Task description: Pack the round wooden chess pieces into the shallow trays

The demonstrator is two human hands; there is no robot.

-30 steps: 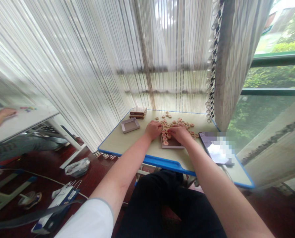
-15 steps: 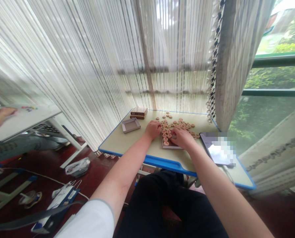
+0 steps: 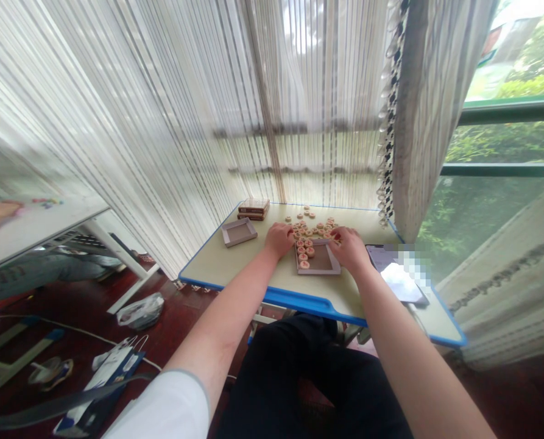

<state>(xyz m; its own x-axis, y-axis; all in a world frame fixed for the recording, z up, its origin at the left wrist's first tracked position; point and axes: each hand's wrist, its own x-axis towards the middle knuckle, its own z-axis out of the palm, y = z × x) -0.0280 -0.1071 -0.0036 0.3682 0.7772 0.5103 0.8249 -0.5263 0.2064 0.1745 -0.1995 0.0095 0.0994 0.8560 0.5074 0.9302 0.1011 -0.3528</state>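
Several round wooden xiangqi pieces (image 3: 309, 251) with red characters lie along the left side of a shallow open cardboard box (image 3: 317, 273). The right part of the box is bare. My left hand (image 3: 279, 240) rests by the box's back left corner, fingers curled against the edge of the loose pieces; what they hold, if anything, is hidden. At the back right corner is my right hand (image 3: 350, 247), thumb and fingers drawn together at the pile. Whether a piece is between them I cannot make out. Loose xiangqi pieces (image 3: 320, 227) spread behind the box.
A shallow empty box lid (image 3: 239, 232) lies on the table (image 3: 235, 268) at left, before a stack of small boxes (image 3: 253, 208). A tablet-like device (image 3: 402, 281) sits at right. Curtains (image 3: 180, 122) hang behind. Another person's hand (image 3: 2, 210) is at a table far left.
My right hand has moved out of the box, back and right to the loose pieces, uncovering the box's bare floor. My left hand stays by the box's corner. The view has shifted slightly.
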